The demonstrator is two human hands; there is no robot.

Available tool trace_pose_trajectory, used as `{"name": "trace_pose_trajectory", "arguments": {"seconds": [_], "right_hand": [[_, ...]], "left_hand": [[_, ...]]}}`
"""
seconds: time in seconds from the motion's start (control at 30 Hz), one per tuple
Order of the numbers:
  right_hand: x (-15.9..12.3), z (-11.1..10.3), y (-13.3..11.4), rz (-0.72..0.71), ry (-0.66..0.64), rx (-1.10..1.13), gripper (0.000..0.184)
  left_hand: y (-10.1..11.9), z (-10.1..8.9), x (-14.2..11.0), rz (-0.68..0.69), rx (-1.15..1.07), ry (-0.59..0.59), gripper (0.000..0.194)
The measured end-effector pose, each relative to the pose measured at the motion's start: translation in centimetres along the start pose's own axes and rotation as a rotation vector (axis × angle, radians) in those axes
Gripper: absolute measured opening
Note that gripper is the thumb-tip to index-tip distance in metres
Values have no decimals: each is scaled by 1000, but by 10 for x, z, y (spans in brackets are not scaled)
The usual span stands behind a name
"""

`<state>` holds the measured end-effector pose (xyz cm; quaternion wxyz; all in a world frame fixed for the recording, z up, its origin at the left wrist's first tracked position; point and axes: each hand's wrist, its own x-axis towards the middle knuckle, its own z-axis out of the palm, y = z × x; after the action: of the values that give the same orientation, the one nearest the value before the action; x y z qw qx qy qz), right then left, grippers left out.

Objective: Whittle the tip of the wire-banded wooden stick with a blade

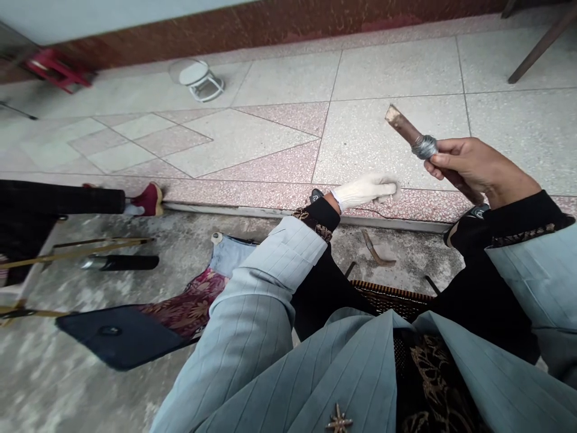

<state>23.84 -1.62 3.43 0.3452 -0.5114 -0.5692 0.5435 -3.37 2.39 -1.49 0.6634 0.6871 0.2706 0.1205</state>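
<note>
My right hand (469,165), bare, grips a wooden stick (402,125) with a coil of thin metal wire (424,147) wound around its middle. The stick is tilted, its pale cut end pointing up and left. In a white knitted glove, my left hand (367,191) is closed with its fingers curled together, to the left of the stick and apart from it. What its fingertips hold, if anything, is too small to make out. A thin dark line (372,211) runs along the step just below the glove.
A bent piece of wood (377,249) lies on the concrete by my feet. Beneath me is a woven seat (392,299). To the left are a cloth (180,310), a dark cylinder (130,263) and another person's leg (90,199). A white stool (201,81) stands on the tiles.
</note>
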Motion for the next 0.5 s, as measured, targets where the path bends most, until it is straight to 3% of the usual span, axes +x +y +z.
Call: {"name": "trace_pose_trajectory", "arguments": {"seconds": [0.13,0.27,0.4,0.5], "right_hand": [[13,10,11,65,122,-223,20],[19,15,15,164,114,-727,27],[17,20,15,226,-97,-1094,29],[13,19,16,258,-361,-1056,16]], "left_hand": [[-3,8,1,-5,-10,-91,23],[-5,9,1,-48,146,-111,27],[-3,9,0,-82,286,-88,25],[-3,8,1,-79,376,-110,18]]}}
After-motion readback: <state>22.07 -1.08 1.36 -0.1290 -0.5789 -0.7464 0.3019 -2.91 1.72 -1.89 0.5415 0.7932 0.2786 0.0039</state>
